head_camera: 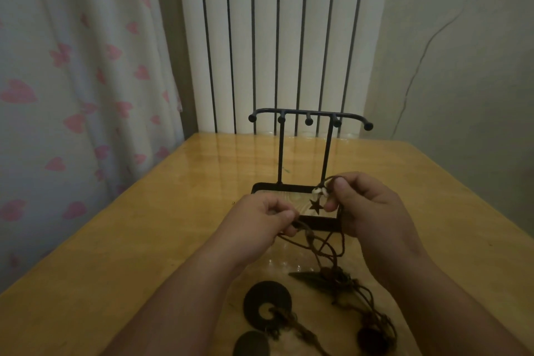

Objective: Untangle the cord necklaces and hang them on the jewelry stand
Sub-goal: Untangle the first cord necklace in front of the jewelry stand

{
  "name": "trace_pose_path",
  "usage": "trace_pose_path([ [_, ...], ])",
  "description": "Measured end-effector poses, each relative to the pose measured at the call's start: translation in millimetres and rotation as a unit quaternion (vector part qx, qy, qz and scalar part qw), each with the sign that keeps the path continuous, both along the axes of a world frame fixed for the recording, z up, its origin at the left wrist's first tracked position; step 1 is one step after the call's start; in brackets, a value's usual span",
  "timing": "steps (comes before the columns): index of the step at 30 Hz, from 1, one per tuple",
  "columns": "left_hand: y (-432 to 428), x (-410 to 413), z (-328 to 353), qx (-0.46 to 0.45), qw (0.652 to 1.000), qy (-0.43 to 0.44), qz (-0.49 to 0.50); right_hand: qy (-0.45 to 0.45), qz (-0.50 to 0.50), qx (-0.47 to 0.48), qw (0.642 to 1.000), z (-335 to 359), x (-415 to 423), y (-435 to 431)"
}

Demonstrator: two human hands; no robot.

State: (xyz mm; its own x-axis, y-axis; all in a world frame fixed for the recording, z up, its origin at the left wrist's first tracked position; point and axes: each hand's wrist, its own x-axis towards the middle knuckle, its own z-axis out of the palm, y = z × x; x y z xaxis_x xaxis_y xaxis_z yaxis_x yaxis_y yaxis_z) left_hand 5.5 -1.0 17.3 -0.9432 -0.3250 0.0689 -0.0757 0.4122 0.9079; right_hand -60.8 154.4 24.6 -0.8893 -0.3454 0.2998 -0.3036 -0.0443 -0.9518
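Before the stand (310, 118), the left hand (260, 220) and right hand (367, 205) are pinching tangled cords (326, 243), seemingly mid-untangling; next, one loop needs pulling free.

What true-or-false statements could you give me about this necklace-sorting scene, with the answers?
1. Both the left hand and the right hand pinch the brown cords. True.
2. A necklace already hangs on the jewelry stand. False: its hooks are bare.
3. A star pendant dangles between the two hands. True.
4. The ring-shaped pendant is lifted in the air. False: it lies on the table, near the left forearm.
5. The curtain is plain white. False: it has pink heart shapes.
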Motion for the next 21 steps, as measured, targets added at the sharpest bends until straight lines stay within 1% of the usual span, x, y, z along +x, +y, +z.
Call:
trace_pose_path([
  [4,-2.5,0.8,1.8,0.007,1.0,0.025,0.003,0.022,-0.067,-0.01,0.997,-1.1,-3.9,2.1],
  [7,-2.2,0.6,3.9,0.015,0.998,0.053,0.001,0.052,-0.101,0.025,0.993,-1.4,-5.1,1.7],
  [12,-1.4,1.4,4.9,0.001,0.994,0.106,-0.006,0.093,-0.13,0.074,0.984,-5.7,-5.5,0.7],
  [14,-1.7,3.0,6.0,-0.012,0.992,0.129,-0.009,0.104,-0.108,0.098,0.984,-5.5,-5.7,0.1],
  [16,-1.5,3.8,6.8,-0.006,0.989,0.147,-0.011,0.094,-0.05,0.157,0.982,-6.0,-4.2,-1.9],
  [17,-1.0,4.1,6.8,-0.001,0.988,0.153,-0.008,0.098,-0.036,0.194,0.975,-7.5,-4.5,-2.4],
  [19,-0.5,3.5,6.7,0.004,0.987,0.162,0.002,0.14,-0.05,0.247,0.958,-8.2,-4.7,-2.9],
  [20,-0.4,2.7,6.4,0.002,0.986,0.165,0.007,0.152,-0.052,0.246,0.956,-6.9,-3.6,-2.6],
  [21,-0.2,2.5,6.4,-0.001,0.986,0.168,0.012,0.137,-0.041,0.221,0.965,-5.1,-2.2,-2.4],
])
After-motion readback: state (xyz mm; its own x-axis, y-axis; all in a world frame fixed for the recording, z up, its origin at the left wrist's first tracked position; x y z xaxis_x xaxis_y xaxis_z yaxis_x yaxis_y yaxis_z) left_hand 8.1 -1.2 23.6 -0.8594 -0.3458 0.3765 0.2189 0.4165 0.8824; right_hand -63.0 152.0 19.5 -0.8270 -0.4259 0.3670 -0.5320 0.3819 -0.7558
